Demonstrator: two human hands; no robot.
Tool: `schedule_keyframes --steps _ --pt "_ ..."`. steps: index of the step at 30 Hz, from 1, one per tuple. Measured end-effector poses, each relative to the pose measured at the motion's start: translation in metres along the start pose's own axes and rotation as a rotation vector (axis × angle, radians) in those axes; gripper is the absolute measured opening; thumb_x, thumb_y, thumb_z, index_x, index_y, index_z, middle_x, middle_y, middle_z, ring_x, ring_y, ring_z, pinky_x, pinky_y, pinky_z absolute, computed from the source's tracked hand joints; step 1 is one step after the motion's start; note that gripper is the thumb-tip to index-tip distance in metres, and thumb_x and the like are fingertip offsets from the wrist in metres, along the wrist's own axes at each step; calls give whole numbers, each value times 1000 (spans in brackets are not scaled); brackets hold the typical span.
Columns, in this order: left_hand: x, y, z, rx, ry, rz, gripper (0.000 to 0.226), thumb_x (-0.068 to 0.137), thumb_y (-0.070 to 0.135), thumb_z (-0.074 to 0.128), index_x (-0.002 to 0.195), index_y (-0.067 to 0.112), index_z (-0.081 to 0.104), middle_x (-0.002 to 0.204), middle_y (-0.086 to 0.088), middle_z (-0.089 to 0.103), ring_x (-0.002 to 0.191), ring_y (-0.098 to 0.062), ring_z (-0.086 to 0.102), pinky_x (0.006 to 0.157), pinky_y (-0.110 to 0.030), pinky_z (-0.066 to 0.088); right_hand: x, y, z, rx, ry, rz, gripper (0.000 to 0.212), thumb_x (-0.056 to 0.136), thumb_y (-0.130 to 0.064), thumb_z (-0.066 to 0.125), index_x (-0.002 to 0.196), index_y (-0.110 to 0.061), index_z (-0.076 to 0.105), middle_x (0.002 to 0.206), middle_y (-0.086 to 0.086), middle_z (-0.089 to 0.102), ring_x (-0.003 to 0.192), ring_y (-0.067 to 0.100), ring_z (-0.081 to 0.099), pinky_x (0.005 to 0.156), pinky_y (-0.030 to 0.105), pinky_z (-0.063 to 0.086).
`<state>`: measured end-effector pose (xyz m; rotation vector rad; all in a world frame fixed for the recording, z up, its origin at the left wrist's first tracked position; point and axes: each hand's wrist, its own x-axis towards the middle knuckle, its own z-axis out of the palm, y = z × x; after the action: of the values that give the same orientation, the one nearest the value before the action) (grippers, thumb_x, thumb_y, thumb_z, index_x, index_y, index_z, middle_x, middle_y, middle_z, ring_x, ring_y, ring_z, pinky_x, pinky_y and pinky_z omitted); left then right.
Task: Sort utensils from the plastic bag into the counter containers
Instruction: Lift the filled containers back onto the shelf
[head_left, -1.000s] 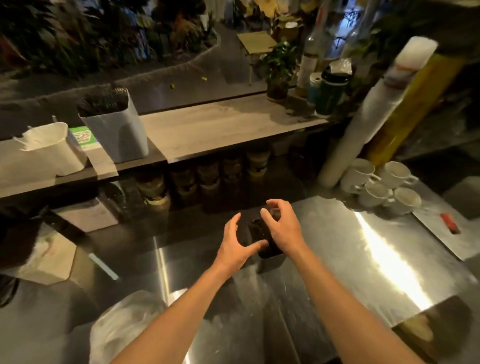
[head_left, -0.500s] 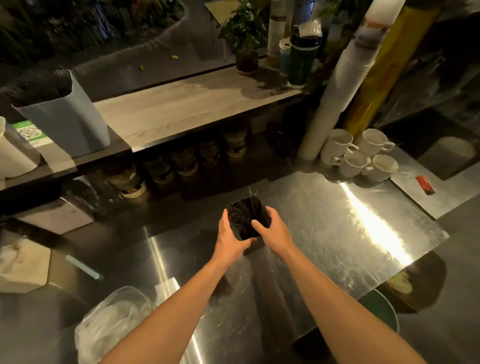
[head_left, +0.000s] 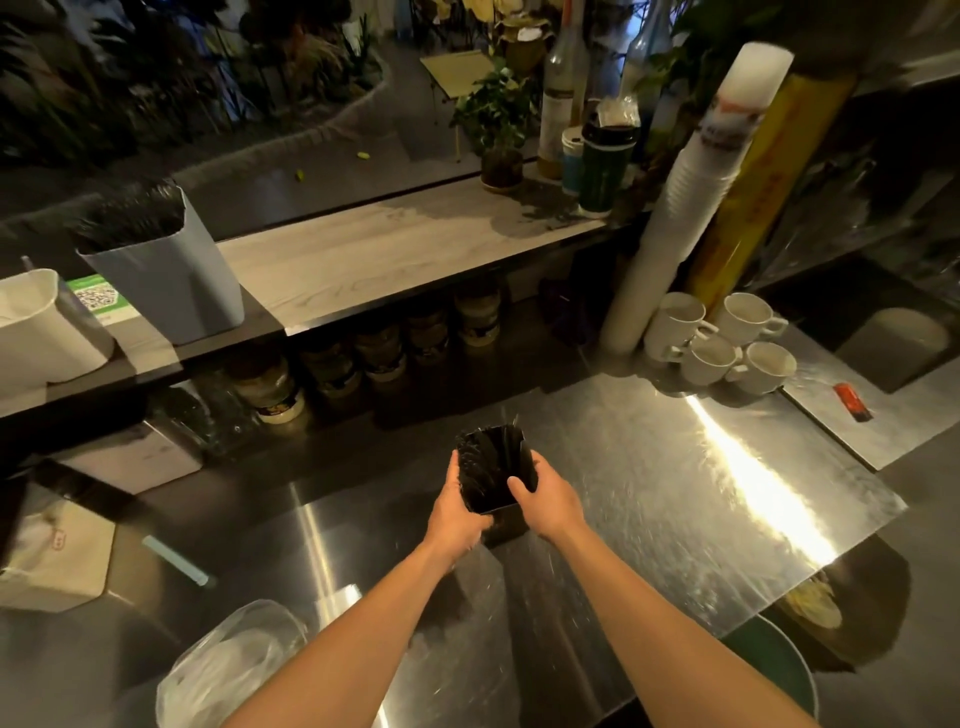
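Black plastic on polished steel worries me: the black container, crammed with dark utensils, is clamped between the left hand and right hand at the middle of the table, each gripping one side. Tall and narrow as it looks, an uneven squeeze or a slide on that slick top could tip it and scatter the lot. The plastic bag lies well apart, at the near left edge.
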<state>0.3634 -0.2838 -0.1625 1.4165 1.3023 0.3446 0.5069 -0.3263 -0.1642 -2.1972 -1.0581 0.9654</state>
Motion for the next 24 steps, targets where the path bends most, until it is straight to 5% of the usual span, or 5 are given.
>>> schedule_keyframes --steps 7,14,17,24 --pt "-5 22 -53 -59 97 137 113 79 -9 73 160 39 10 132 15 56 119 1 53 71 -2 46 -5 -70 -19 -131 81 -195 49 94 -48 59 141 -42 46 117 -8 71 110 19 66 90 37 54" --pt "-21 81 -125 -133 228 277 100 82 1 79 158 34 23 143 12 52 134 -5 45 95 -13 44 -10 -164 -47 -161 180 -426 39 95 -55 56 129 -37 57 110 -4 73 103 21 67 77 30 46" --pt "-28 104 -152 -143 278 332 97 82 4 80 157 34 27 145 6 54 137 -12 45 109 -30 42 -11 -199 -56 -142 238 -511 41 93 -63 54 125 -39 61 101 -5 74 96 19 68 79 34 52" --pt "-32 150 -204 -150 373 385 78 84 11 80 150 26 41 137 3 60 132 -18 51 101 -30 48 -3 -273 -68 -116 302 -643 43 93 -65 52 123 -37 66 91 -7 72 83 13 65 73 31 54"
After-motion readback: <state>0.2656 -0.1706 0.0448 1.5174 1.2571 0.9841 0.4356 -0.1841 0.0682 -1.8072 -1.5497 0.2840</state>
